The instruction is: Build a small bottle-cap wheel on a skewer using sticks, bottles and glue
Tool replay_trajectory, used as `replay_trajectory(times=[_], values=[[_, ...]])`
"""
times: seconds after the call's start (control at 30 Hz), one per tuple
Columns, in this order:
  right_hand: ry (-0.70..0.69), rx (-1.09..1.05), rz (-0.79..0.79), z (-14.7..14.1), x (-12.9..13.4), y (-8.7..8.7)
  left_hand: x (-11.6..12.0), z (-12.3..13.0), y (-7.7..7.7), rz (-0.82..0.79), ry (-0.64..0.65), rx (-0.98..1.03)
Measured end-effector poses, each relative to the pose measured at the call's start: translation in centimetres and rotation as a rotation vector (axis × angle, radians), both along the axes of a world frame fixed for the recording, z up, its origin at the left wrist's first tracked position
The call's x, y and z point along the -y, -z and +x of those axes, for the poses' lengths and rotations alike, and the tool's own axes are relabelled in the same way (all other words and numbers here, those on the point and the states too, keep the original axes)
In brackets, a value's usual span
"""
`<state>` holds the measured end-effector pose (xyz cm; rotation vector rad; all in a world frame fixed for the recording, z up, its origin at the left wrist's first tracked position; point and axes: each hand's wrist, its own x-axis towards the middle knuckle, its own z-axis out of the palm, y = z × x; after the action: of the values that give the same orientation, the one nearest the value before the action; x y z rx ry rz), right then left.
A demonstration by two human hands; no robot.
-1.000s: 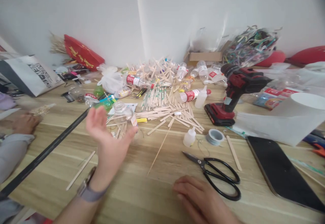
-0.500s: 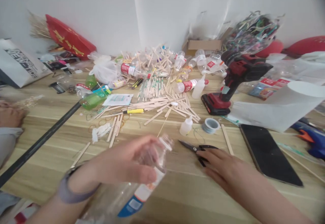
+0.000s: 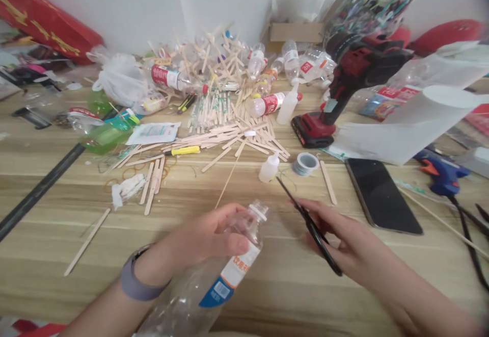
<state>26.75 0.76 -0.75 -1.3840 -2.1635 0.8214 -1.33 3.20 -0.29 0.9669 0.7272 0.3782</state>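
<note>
A clear plastic bottle (image 3: 191, 296) with a white, orange and blue label leans with its uncapped neck up and to the right. My left hand (image 3: 214, 235) is wrapped round it just below the neck. To the right of the bottle, my right hand (image 3: 332, 230) grips black scissors (image 3: 315, 232), raised off the table, with the blades pointing up and to the left. The blades look closed together. Just beyond their tip stands a small white dropper bottle (image 3: 269, 167), beside a roll of grey tape (image 3: 305, 163).
Wooden sticks (image 3: 229, 138) and plastic bottles heap at the back. A red-black drill (image 3: 344, 87), a phone (image 3: 382, 194) and a blue glue gun (image 3: 443, 171) lie or stand rightward. A black bar (image 3: 42, 189) crosses the left.
My right hand has picked up the scissors, which lay on the table under its fingers. The view has shifted, and the other person's hand at the left edge is out of sight.
</note>
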Motion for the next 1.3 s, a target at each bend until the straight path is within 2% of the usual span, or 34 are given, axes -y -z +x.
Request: replay_trajectory(times=[0.17,0.33,0.47,0.6,0.73,0.8,0.9,1.0,1.07,1.23,1.3], values=[[-0.090,-0.133,-0.012,-1.4,0.2,-1.4,0.0,0.0,-0.2,-0.065,-0.052,0.131],[-0.043,-0.272,-0.027,-2.1,-0.4,-1.1,0.1,-0.5,-0.1,-0.081,-0.137,0.233],[-0.098,-0.529,-0.260,-2.1,-0.9,-0.1,-0.1,-0.5,-0.4,-0.095,-0.274,0.246],[-0.068,-0.724,-0.479,-2.5,-0.8,0.7,-0.2,-0.2,-0.3,-0.113,-0.300,0.292],[-0.051,-0.817,-0.608,-2.9,-0.3,1.6,-0.1,-0.5,0.8,-0.270,-0.247,0.371],[0.041,-0.845,-0.542,-3.0,-0.3,2.0,0.0,-0.7,1.6,-0.333,-0.228,0.406],[0.177,-0.697,-0.247,-2.8,-0.6,2.0,0.1,-0.7,2.0,-0.344,-0.248,0.418],[0.272,-0.426,0.071,-2.5,-0.9,1.5,0.1,-0.3,1.4,-0.326,-0.286,0.415],[0.301,-0.313,0.205,-2.2,-0.9,1.1,0.0,0.1,0.6,-0.316,-0.302,0.389],[0.241,-0.185,0.256,-1.6,-0.7,-0.2,-0.3,0.6,-1.3,-0.373,-0.264,0.256],[0.188,-0.134,0.304,-1.7,-0.5,-0.5,-0.3,0.8,-1.7,-0.338,-0.264,0.203]])
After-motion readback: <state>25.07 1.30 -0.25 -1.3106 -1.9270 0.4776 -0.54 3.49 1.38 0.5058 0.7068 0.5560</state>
